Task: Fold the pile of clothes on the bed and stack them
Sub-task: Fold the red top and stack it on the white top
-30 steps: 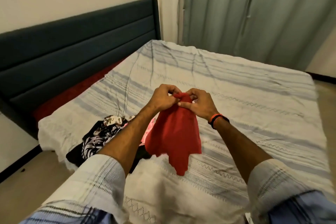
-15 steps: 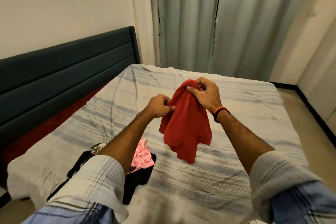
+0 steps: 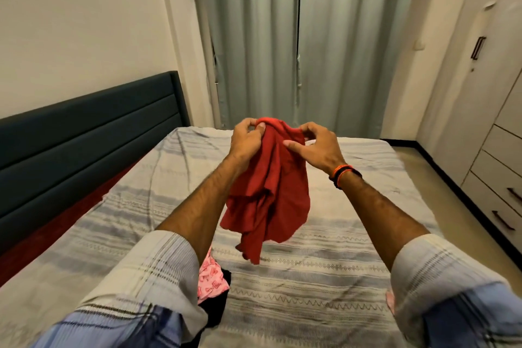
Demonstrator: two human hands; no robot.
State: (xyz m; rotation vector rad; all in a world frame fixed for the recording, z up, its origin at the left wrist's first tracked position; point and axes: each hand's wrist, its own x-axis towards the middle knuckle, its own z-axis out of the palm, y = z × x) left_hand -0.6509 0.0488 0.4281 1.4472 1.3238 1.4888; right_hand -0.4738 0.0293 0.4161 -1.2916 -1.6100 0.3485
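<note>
Fingers of our left hand curl round the top edge of the red garment, thumb and fingertips pinching the bunched cloth. Our right hand pinches the same top edge just beside it, thumb lying across the fabric, the other fingers bent. We hold the garment up in the air above the bed; it hangs crumpled between our forearms, its lowest corner clear of the striped bedspread. A wristband circles our right wrist. Down by our left sleeve lie a pink printed piece and a black piece, touching each other on the bed.
</note>
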